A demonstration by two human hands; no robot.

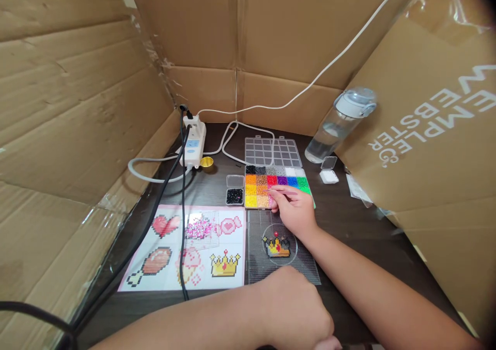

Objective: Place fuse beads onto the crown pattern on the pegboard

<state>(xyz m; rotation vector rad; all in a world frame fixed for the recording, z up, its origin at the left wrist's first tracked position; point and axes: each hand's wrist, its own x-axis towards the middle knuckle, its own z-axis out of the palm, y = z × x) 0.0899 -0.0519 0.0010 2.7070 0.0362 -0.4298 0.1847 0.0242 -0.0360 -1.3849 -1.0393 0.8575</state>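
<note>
My right hand (296, 210) pinches slim pinkish tweezers (284, 192), their tip over the orange and tan part of a sectioned bead box (251, 201). In front lies a clear pegboard (258, 275) carrying a crown made of beads (277, 245), yellow and red with black edging. My left hand (298, 308) rests closer to me, below the pegboard, curled into a fist; its fingers are mostly hidden, as is anything inside. Left of the pegboard is a pattern sheet (155, 285) with a heart, candy, drumstick and crown. Pink beads in a clear tray (201, 228) sit on it.
A small box of black beads (234, 196) stands beside the bead box. Behind are a power strip (194, 146), a gold cup (207, 164) and cables. At right are a water bottle (337, 125) and a small white container (329, 177). Cardboard walls (194, 29) enclose the table.
</note>
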